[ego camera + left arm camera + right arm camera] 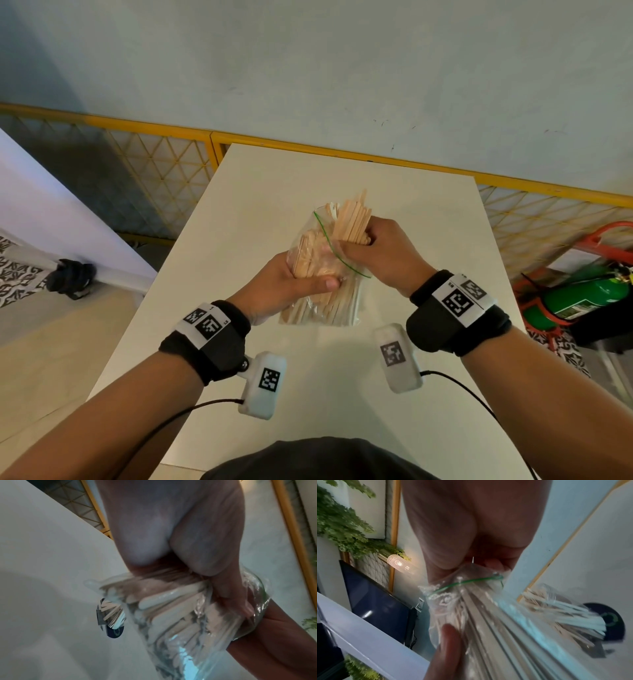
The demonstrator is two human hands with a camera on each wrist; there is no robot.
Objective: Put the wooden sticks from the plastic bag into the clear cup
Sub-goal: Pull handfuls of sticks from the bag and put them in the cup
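Above the white table (239, 212) I hold a clear plastic bag (320, 310) with a green zip line, full of flat wooden sticks (352, 219). My left hand (301, 277) grips the bag round its middle, thumb across the front. My right hand (373, 246) grips a bundle of sticks that juts out of the bag's mouth. The left wrist view shows the bag (180, 615) pressed against my left hand (171, 534). Under my right hand (467, 527) the sticks (488, 622) fan out. A clear cup (565, 612) with sticks in it stands on the table, also in the left wrist view (111, 615). The head view hides it.
A yellow-framed mesh fence (164, 161) runs behind the table. A green cylinder (582, 298) on a red frame stands at the right. Another white tabletop (51, 222) lies at the left. A dark screen (376, 601) stands beyond it.
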